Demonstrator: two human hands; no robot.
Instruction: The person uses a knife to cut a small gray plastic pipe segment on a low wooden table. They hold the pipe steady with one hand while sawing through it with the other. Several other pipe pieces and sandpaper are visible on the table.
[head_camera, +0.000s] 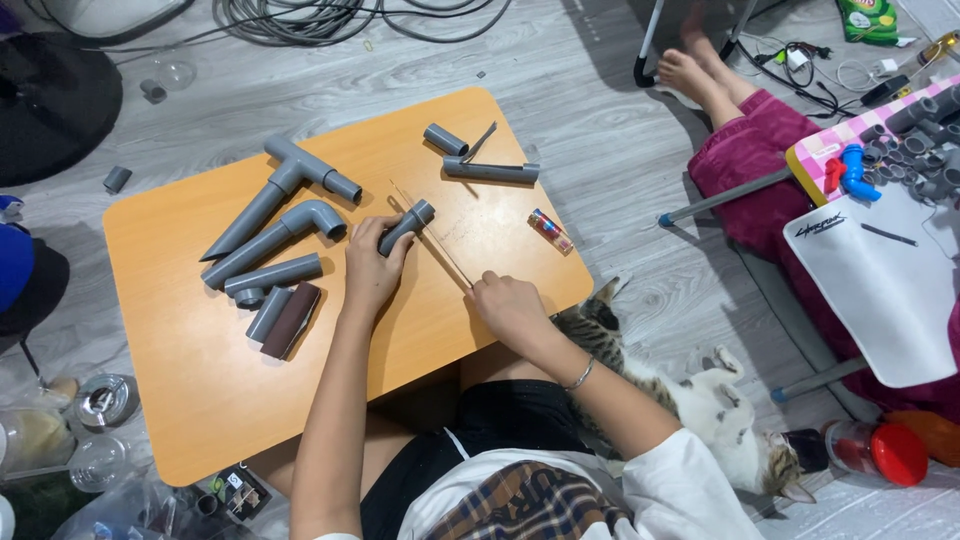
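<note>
Short grey pipe piece (406, 226), plain matte plastic w/ open round end, lies mid desk (180, 340). Left hand (372, 268) closed round it; right hand (508, 305) fisted on thin saw blade (432, 236) laid across it.

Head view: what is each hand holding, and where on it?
Left hand grips the short grey pipe piece at its lower end, against the table. Right hand holds the thin blade at its near end.

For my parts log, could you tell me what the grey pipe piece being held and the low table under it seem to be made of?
Pipe piece, gripped by the left hand: probably rigid plastic, given its uniform matt grey and moulded socket end. Table: apparently wood or wood-look laminate, smooth orange-brown with rounded corners; grain is too faint to confirm.
</note>
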